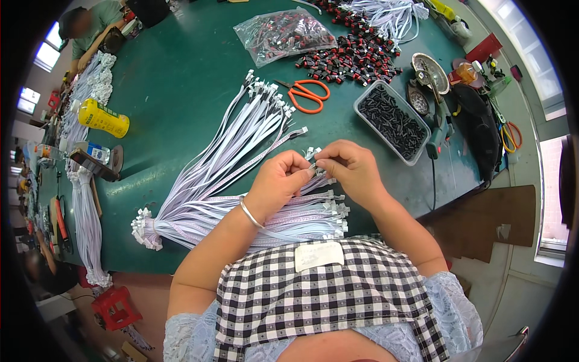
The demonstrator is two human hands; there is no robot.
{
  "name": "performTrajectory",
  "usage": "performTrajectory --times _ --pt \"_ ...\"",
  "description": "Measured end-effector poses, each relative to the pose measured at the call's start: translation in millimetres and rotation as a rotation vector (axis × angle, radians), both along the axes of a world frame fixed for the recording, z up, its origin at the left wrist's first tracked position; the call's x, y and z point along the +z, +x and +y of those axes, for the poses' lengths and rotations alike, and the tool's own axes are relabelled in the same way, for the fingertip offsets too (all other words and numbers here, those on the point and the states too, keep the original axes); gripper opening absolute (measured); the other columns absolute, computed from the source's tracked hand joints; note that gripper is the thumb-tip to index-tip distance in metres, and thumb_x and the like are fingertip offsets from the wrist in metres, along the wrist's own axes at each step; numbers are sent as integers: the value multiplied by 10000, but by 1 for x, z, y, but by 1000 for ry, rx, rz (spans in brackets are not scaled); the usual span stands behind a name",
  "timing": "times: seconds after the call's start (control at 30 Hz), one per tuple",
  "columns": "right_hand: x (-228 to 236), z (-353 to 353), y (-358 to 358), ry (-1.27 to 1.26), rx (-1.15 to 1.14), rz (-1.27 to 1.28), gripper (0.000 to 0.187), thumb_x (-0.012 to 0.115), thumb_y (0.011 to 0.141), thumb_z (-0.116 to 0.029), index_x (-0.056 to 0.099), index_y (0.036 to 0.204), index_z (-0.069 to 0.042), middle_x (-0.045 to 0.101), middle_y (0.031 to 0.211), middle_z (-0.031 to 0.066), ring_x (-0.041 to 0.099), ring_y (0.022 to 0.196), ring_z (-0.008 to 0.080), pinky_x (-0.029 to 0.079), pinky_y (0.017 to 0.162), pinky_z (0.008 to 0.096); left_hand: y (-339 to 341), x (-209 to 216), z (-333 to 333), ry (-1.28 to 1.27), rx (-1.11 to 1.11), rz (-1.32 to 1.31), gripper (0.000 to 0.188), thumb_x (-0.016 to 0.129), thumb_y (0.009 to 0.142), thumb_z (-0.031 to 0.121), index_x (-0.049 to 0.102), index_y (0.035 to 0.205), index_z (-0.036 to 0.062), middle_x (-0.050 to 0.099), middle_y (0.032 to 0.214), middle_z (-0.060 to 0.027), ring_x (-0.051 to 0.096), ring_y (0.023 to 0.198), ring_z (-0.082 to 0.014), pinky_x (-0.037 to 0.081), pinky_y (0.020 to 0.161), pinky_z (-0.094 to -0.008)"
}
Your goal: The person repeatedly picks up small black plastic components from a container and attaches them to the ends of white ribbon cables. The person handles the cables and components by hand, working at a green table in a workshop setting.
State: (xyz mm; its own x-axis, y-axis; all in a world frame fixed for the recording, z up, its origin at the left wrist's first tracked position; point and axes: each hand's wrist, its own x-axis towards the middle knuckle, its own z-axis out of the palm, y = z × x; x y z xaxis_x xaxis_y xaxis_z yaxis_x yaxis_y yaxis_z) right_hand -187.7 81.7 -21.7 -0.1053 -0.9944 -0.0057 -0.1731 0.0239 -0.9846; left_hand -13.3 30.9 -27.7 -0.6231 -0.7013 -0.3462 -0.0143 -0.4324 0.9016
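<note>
My left hand (282,175), with a bangle at its wrist, is closed, thumb and fingers pinching a white cable near its connector end. Fingertip to fingertip with it, my right hand (353,172) is also closed in a pinch; whatever small piece it grips is hidden. White connectors (311,152) poke out just beyond the fingertips. Under and beside my left forearm, a large bundle of flat white cables (211,172) fans out from a tied end (146,229) at the left. Many of the far cable ends carry short dark pieces by the white plugs.
Beyond my hands lie orange-handled scissors (309,96), a clear tub of small black tubes (392,120), a heap of black-and-red parts (353,57) and a plastic bag (283,37). A yellow bottle (104,118) and a phone on a stand (95,164) are left. Another person sits far left.
</note>
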Motion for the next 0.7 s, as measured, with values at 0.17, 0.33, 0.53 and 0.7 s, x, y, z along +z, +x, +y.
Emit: performTrajectory --times 0.17,0.33,0.53,0.7 --pt "3 -1 0 -12 -23 -4 93 664 812 -28 659 889 23 606 820 58 585 613 89 478 532 218 0 -1 0 5 9 4 84 640 841 79 579 868 28 540 694 10 465 539 -37 374 480 -173" --pt "1 -1 1 -5 -6 -16 90 662 814 -25 658 890 25 605 819 59 585 613 88 476 535 212 0 -1 0 -4 -6 0 75 624 845 71 562 874 40 527 702 21 429 535 -30 347 477 -160" --pt "2 -1 0 -16 -4 -7 82 653 814 -16 657 886 24 607 822 59 585 610 90 478 533 216 0 0 0 4 -3 0 81 624 843 68 559 879 38 525 701 20 428 535 -29 342 473 -161" --pt "0 -1 0 -10 10 -5 72 649 815 -12 654 876 24 606 823 59 585 609 90 480 536 218 0 2 0 0 -2 -3 83 624 843 67 558 883 38 524 701 22 427 534 -29 339 470 -162"
